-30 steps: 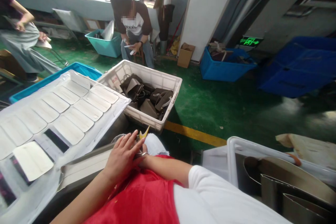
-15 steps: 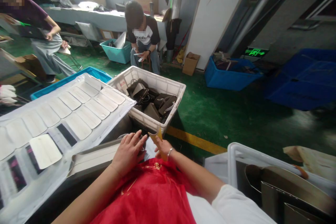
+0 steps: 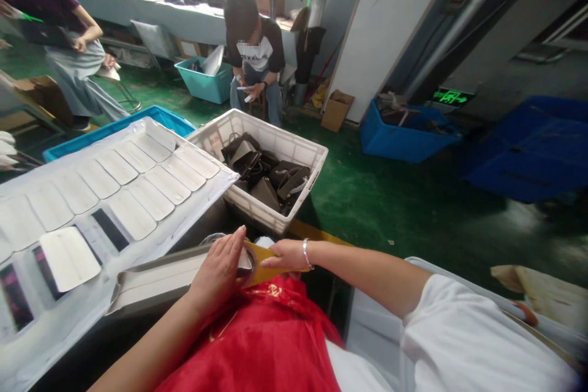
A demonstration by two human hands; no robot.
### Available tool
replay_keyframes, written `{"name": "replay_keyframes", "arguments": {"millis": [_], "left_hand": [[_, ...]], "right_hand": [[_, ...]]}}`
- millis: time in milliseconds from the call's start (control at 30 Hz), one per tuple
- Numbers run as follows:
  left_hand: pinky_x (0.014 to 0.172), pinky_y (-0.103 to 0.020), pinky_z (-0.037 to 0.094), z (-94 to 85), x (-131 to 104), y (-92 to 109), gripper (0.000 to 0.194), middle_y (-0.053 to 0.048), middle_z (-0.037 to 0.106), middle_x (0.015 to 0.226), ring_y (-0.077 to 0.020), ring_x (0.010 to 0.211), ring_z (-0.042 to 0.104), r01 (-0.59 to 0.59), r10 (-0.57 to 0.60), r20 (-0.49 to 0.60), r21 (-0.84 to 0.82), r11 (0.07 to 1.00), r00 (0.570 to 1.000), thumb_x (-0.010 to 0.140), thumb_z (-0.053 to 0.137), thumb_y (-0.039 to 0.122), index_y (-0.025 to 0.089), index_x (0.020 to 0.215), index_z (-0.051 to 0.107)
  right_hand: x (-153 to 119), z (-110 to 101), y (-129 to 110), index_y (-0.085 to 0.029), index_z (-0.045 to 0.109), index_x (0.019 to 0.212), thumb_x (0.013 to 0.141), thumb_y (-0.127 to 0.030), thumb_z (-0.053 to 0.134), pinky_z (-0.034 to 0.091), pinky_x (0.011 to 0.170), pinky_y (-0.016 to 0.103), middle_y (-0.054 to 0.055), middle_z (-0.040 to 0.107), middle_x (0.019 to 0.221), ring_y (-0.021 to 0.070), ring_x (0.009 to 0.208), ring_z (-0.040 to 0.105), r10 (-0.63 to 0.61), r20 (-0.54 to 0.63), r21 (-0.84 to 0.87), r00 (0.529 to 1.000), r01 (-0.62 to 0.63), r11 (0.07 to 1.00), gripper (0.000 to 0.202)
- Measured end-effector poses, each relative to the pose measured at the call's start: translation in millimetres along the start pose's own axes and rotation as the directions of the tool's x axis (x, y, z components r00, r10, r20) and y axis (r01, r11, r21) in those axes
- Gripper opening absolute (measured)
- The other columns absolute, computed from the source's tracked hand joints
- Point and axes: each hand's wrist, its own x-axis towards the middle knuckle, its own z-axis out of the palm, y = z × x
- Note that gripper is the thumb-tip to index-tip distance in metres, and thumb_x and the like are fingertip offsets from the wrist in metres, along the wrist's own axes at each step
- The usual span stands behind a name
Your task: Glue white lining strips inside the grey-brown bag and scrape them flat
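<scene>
In the head view my left hand point(image 3: 219, 266) lies over the near end of a long dark-grey bag piece point(image 3: 160, 285) with a pale inside, its fingers straight and close together. The thumb sits on the piece's near side, so the hand grips it. My right hand point(image 3: 287, 255) is closed around a yellow flat scraper point(image 3: 258, 263) with a curved notch in its end. That notched end touches the end of the bag piece, right beside my left fingers. A red apron point(image 3: 257, 337) covers my lap below both hands.
To the left, a white-covered table point(image 3: 151, 239) bears rows of pale rounded panels point(image 3: 147, 180). Ahead stands a white crate point(image 3: 298, 202) of dark bags. A grey-white bin point(image 3: 376, 324) is by my right arm. Two people sit farther off; blue tubs point(image 3: 395, 138) stand beyond.
My right hand has swung the yellow scraper from upright to level and brought it against the bag piece's end. My left fingers have drawn together and tipped up. The view has shifted slightly.
</scene>
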Motion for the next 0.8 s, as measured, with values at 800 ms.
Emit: {"name": "replay_keyframes", "arguments": {"millis": [800], "left_hand": [[0.099,-0.047,0.036,-2.2,0.4,-15.9,0.069,-0.022,0.033,0.142,-0.0333,0.125,0.039,-0.092,0.099,0.125,-0.062,0.994,0.987,0.081,0.053,0.028,0.013,0.142,0.023]], "right_hand": [[4.0,20.3,-2.6,-0.016,0.051,0.072,0.089,-0.048,0.042,0.038,0.036,0.019,-0.004,0.052,0.047,0.0096,0.035,0.047,0.061,0.083,0.459,0.995,-0.092,0.883,0.036]]}}
